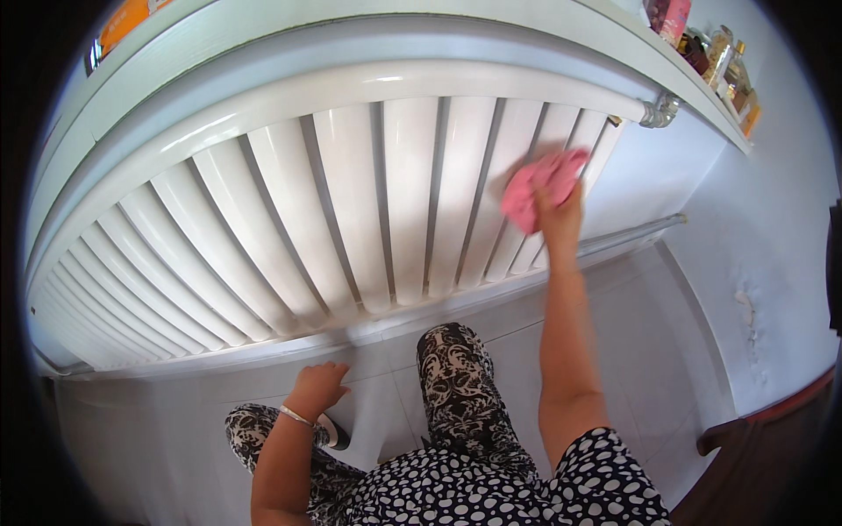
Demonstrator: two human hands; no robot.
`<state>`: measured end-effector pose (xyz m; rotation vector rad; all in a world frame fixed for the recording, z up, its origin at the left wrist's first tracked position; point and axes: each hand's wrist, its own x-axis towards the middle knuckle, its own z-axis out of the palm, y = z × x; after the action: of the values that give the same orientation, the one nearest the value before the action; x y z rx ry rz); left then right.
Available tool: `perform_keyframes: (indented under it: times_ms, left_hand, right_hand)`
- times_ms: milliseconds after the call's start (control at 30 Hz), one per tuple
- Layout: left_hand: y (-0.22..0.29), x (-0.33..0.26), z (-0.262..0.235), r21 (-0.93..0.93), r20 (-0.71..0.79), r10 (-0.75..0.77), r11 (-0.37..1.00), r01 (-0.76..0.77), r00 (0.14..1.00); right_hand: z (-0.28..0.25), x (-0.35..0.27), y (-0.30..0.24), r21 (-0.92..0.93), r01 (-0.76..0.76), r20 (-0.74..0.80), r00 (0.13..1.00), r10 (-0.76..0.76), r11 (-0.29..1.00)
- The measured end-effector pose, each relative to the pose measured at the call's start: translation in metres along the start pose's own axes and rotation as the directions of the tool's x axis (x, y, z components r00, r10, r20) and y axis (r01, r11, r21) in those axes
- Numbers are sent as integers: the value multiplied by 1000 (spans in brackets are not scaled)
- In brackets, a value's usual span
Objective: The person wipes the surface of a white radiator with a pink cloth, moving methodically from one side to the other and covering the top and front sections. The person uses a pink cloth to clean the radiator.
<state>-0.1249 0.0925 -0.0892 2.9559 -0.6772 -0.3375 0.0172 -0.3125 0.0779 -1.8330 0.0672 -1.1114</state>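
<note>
A bunched pink cloth (535, 188) is pressed to the white radiator (399, 180) near its right end. My right hand (561, 215) is closed on the cloth, with the arm stretched forward; some fingers are hidden behind it. Vertical tubes of the radiator run below a thick curved top pipe (386, 79). My left hand (319, 388), a bracelet at its wrist, hangs over the floor beside my left knee. It holds nothing that I can see, its fingers loosely bent and the thumb apart.
Above the radiator runs a white ledge (263, 22) with bottles (721, 57) at its right end. A metal pipe fitting (660, 111) joins the radiator at the upper right. Dark wooden furniture (759, 447) stands at lower right on the grey tiled floor (184, 430).
</note>
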Motion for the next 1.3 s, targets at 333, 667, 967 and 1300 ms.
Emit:
perform_keyframes:
  times_ms: [333, 667, 967, 1300]
  left_hand:
    - [3, -5, -1, -3, -5, 2, 1000, -2, 1000]
    - [6, -4, -1, -19, 9, 22, 1000, -21, 1000]
    - [12, -15, -21, -93, -25, 15, 996, -17, 1000]
    - [6, -21, -16, -53, -59, 22, 998, -25, 998]
  right_hand:
    - [-79, 208, -1, -710, 278, -69, 887, -457, 647]
    - [-43, 168, -77, -450, 586, 297, 810, -506, 674]
    - [50, 77, -170, -216, 764, 437, 633, -639, 608]
    - [176, -22, -264, -74, 932, 349, 357, -867, 354]
